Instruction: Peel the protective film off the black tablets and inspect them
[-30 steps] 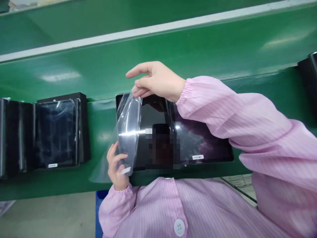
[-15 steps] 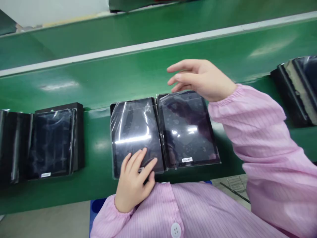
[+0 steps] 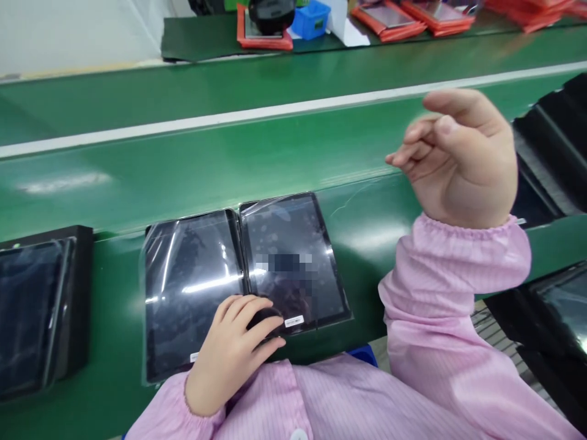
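Observation:
Two dark tablets lie side by side on the green bench in front of me. The left tablet point(image 3: 183, 311) carries a loose clear film with bright creases, and a small white label shows at its lower edge. The right tablet point(image 3: 293, 238) has a white barcode label point(image 3: 294, 321) near its lower edge. My left hand point(image 3: 233, 348) lies with fingers spread over the near edges where the two tablets meet. Raised above the bench at the right, my right hand point(image 3: 463, 159) is apart from the tablets, its fingers loosely bent with nothing visible in them.
A tablet point(image 3: 27, 305) rests on a black box point(image 3: 82, 299) at the left. More dark tablets and black boxes point(image 3: 559, 140) stand at the right. Across the white strip point(image 3: 275, 110) are red-wrapped tablets point(image 3: 389, 18) and a blue bin point(image 3: 310, 19).
The view has shifted right and shows more of the bench's far side. My right hand has moved right, away from the right tablet. My left hand has slid right, towards the right tablet.

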{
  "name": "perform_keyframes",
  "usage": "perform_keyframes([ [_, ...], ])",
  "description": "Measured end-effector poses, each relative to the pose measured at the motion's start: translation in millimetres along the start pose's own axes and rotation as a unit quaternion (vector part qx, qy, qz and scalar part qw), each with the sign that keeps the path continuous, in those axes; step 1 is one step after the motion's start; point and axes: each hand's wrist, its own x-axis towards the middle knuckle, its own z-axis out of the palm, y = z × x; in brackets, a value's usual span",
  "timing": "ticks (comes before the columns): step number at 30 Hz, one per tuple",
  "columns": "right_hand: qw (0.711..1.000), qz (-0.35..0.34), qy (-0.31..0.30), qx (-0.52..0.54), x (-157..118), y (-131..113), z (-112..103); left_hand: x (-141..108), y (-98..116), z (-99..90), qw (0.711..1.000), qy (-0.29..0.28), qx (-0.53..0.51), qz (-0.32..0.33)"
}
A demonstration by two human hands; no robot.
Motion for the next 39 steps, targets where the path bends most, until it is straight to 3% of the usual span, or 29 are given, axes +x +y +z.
perform_keyframes([
  [4, 1.0, -0.006, -0.009, 0.009, 5, 9, -11, 1, -4, -2.5, 0.999, 0.004, -0.033, 0.002],
  [7, 0.999, 0.03, -0.031, 0.014, 16, 27, -6, -1, -9, -5.3, 1.0, 0.019, -0.016, -0.011],
  [12, 0.975, 0.145, -0.155, -0.059, 27, 52, 10, -8, -19, -16.0, 0.996, 0.028, -0.007, -0.086],
  [18, 0.932, 0.193, -0.275, -0.139, 29, 71, 15, -16, -29, -23.9, 0.997, -0.047, -0.043, -0.04],
  [24, 0.903, 0.178, -0.349, -0.177, 29, 84, 18, -16, -29, -20.9, 0.998, -0.053, -0.036, -0.001],
  [32, 0.896, 0.206, -0.364, -0.148, 30, 91, 15, -12, -21, -19.7, 0.999, -0.042, -0.024, 0.019],
  [35, 0.895, 0.208, -0.373, -0.125, 30, 94, 13, -14, -19, -16.6, 0.998, -0.054, -0.011, -0.005],
  [39, 0.896, 0.242, -0.361, -0.093, 31, 101, 9, -12, -15, -15.1, 0.995, -0.096, 0.004, 0.012],
])
